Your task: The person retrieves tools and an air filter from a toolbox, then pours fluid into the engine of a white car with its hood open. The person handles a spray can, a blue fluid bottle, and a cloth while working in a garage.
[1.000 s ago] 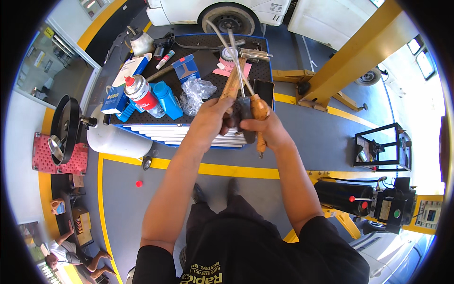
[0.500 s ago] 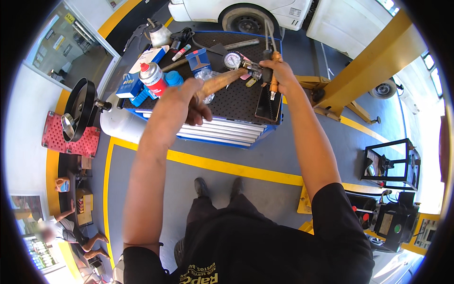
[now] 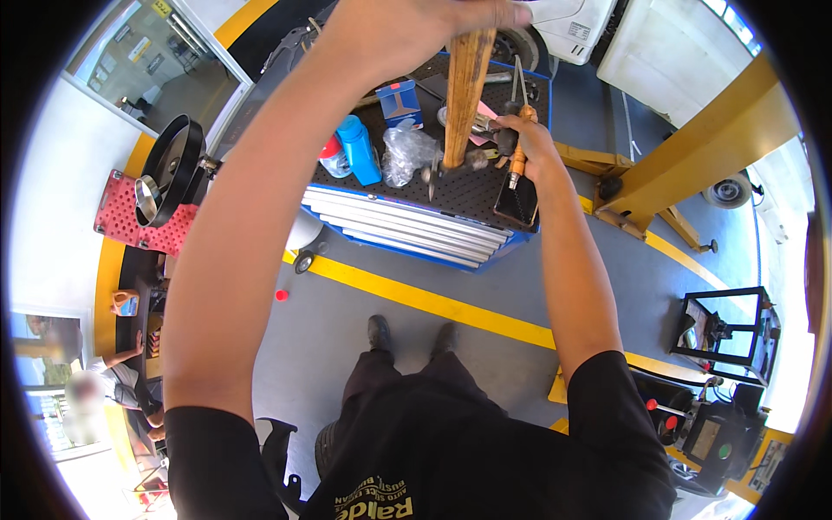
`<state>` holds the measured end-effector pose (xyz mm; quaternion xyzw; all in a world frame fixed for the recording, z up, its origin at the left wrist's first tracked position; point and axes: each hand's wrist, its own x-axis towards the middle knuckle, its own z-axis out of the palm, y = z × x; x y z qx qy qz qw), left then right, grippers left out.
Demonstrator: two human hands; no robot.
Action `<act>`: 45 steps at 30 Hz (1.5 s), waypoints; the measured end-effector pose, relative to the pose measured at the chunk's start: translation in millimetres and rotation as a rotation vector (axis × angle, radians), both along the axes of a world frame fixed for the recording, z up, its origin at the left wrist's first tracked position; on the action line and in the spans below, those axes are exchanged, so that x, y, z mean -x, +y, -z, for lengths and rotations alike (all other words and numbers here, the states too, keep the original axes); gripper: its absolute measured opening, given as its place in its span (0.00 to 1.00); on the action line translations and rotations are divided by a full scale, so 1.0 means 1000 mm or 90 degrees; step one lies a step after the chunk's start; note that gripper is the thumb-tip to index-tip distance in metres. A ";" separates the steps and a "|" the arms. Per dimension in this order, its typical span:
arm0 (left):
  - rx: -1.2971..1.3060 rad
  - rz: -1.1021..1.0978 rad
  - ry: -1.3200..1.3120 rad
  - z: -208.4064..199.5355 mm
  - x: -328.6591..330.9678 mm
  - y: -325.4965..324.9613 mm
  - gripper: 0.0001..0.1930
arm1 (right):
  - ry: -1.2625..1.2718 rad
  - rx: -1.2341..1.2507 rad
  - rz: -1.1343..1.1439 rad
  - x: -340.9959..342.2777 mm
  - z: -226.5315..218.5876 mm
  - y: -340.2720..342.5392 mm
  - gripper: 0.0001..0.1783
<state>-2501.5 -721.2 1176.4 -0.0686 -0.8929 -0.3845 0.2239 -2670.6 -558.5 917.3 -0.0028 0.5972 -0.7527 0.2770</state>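
Wooden handle (image 3: pixel 466 95), perforated cart top (image 3: pixel 472 192), grey floor (image 3: pixel 299 364)

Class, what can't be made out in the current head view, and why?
In the head view:
Left hand: upper part cut off by the top edge.
Head of the wooden-handled tool: blurred.
Gauge: mostly hidden behind that tool's handle.
Red-and-white can: partly behind the left forearm.

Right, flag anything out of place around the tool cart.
A small red object lies loose on the floor near a small wheel, as if dropped. On the cart, crumpled clear plastic sits beside a blue bottle, possibly leftover wrapping.
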 end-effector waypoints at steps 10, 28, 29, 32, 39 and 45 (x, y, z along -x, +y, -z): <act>-0.510 0.065 0.110 0.042 -0.121 -0.053 0.21 | 0.009 -0.113 0.004 0.016 0.013 0.016 0.15; -0.915 -0.316 -0.287 0.505 -0.185 -0.146 0.04 | 0.191 -0.294 -0.118 0.004 -0.060 0.011 0.36; -0.943 -0.327 -0.295 0.530 -0.171 -0.146 0.03 | 0.226 -0.324 -0.151 -0.004 -0.065 0.011 0.37; -0.983 -0.273 -0.351 0.596 -0.147 -0.132 0.05 | 0.307 -0.436 -0.195 -0.031 -0.078 0.022 0.36; -0.990 -0.292 -0.408 0.711 -0.114 -0.111 0.10 | 0.317 -0.932 -0.143 -0.138 -0.080 0.096 0.34; -1.016 -0.152 -0.357 0.769 -0.097 -0.118 0.13 | -0.062 -1.083 -0.359 -0.268 -0.056 0.171 0.34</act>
